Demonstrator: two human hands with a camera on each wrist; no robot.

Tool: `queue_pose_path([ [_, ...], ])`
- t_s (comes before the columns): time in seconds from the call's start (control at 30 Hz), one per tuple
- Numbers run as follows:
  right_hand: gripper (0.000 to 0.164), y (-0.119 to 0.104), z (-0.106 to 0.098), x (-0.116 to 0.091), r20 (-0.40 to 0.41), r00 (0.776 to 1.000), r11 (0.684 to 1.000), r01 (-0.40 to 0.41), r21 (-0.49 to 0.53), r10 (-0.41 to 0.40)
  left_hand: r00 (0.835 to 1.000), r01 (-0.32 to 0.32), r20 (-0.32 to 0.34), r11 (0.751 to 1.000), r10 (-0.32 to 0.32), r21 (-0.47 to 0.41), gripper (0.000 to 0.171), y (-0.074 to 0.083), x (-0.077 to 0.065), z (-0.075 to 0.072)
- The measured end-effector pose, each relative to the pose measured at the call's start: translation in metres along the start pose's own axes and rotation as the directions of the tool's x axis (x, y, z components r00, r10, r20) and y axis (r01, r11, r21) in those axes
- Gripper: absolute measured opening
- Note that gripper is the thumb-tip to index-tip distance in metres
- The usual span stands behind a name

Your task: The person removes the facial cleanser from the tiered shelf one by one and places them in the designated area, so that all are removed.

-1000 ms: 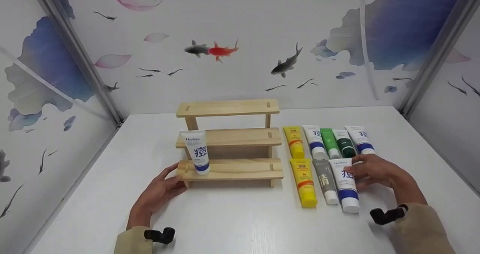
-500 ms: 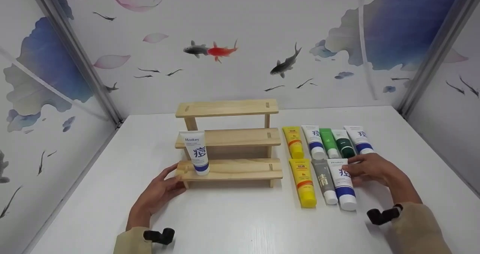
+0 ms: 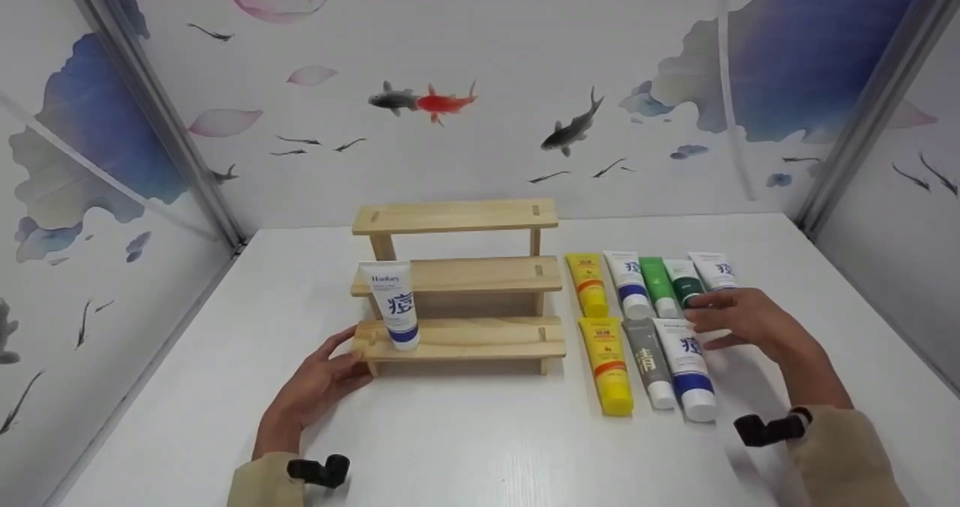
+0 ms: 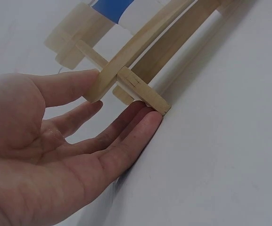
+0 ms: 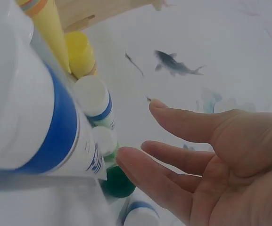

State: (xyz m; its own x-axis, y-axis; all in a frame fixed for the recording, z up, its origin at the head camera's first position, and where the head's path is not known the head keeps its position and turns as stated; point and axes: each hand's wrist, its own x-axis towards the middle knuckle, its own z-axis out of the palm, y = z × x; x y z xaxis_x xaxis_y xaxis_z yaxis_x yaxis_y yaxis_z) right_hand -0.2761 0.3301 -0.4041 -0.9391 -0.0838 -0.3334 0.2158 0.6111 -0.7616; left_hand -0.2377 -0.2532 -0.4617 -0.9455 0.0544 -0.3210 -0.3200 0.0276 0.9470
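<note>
A three-tier wooden display stand point(image 3: 480, 338) stands on the white table, and my left hand point(image 3: 319, 383) holds the left end of its lowest step. In the left wrist view the thumb point(image 4: 70, 88) presses the board's edge while fingertips touch the leg. A white squeeze tube with a blue band point(image 3: 394, 304) stands upright on that step. My right hand point(image 3: 757, 323) hovers by the top end of another white-and-blue tube point(image 3: 686, 368), which lies flat. In the right wrist view the right hand's thumb and fingers are apart, with nothing between them.
Next to the near white tube lie a grey tube point(image 3: 651, 364) and a yellow tube point(image 3: 607, 364). Behind them is a row with a second yellow tube point(image 3: 586, 282), a light green tube point(image 3: 658, 286), a dark green tube point(image 3: 684, 282) and more white tubes. Printed panels wall the table.
My right hand has released the near white tube and risen slightly away from its top end. That tube shifted a little left, then slightly back right. The left hand stays put.
</note>
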Motion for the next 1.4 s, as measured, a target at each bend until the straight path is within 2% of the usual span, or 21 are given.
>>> queue_pose_path([
  [0.13,0.077,-0.018,0.009,-0.006,-0.025,0.995,0.995,0.099,-0.021,-0.100,1.000,0.006,-0.007,1.000,-0.006,0.000,0.061,0.000,0.000,0.000],
  [0.3,0.077,-0.042,0.023,-0.018,-0.071,0.976,0.979,0.205,0.001,-0.204,1.000,0.006,-0.003,1.000,-0.006,0.002,0.060,0.000,0.001,-0.001],
  [0.6,0.076,-0.081,0.059,-0.037,-0.137,0.936,0.931,0.342,0.124,-0.326,1.000,0.005,0.000,1.000,-0.005,-0.003,0.058,0.000,0.002,0.000],
  [0.77,0.068,-0.101,0.084,-0.040,-0.148,0.916,0.884,0.398,0.245,-0.372,1.000,-0.003,0.003,1.000,0.003,-0.005,0.058,0.000,0.002,0.000],
  [0.97,0.056,-0.128,0.114,-0.039,-0.127,0.886,0.807,0.459,0.371,-0.446,1.000,-0.003,-0.004,1.000,0.003,-0.011,0.058,-0.001,0.001,-0.001],
  [1.13,0.054,-0.148,0.142,-0.035,-0.083,0.854,0.758,0.497,0.422,-0.514,1.000,-0.002,-0.008,1.000,0.002,-0.010,0.058,-0.001,0.002,-0.001],
  [1.3,0.053,-0.168,0.168,-0.031,-0.007,0.805,0.713,0.529,0.460,-0.593,1.000,0.003,-0.010,1.000,-0.003,-0.012,0.057,-0.001,0.002,0.000],
  [1.4,0.053,-0.179,0.182,-0.027,0.008,0.792,0.697,0.532,0.480,-0.610,1.000,0.001,-0.010,1.000,-0.001,-0.009,0.057,-0.001,0.002,0.000],
])
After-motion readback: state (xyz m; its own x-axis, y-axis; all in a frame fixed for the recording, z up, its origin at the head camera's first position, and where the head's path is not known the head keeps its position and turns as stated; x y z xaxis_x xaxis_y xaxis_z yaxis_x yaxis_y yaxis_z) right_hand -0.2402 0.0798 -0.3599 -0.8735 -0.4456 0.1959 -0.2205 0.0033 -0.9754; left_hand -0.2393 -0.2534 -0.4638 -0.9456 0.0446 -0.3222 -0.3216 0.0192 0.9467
